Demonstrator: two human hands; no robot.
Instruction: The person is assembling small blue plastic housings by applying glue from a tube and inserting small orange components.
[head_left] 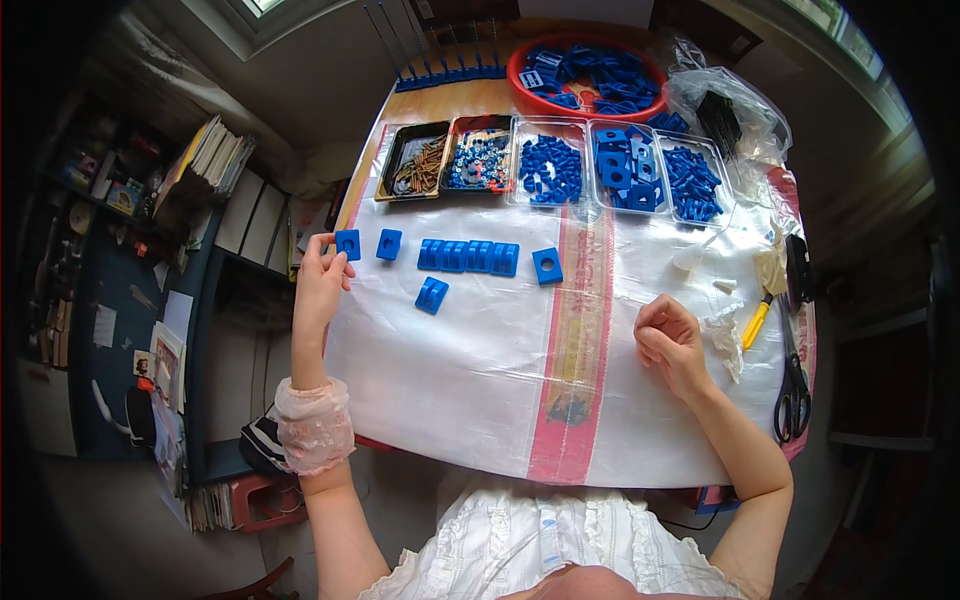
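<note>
At the table's left edge, my left hand [321, 272] pinches a small blue square plastic piece with a hole [348, 243]. A similar blue piece with a hole [389, 244] lies just to its right. Toward the middle, several ribbed blue pieces [468, 256] stand side by side in a row. One ribbed blue piece [431, 295] sits apart below that row, and another holed piece [547, 266] lies past its right end. My right hand [670, 345] rests on the tablecloth with its fingers curled, and nothing shows in them.
Along the back stand trays of screws [421, 166], small metal parts [480, 158] and blue parts [552, 168]. Behind them are a red basin [516, 84] of blue pieces and a rack with upright rods [450, 75]. Black scissors [792, 395] and a yellow-handled tool [757, 322] lie right.
</note>
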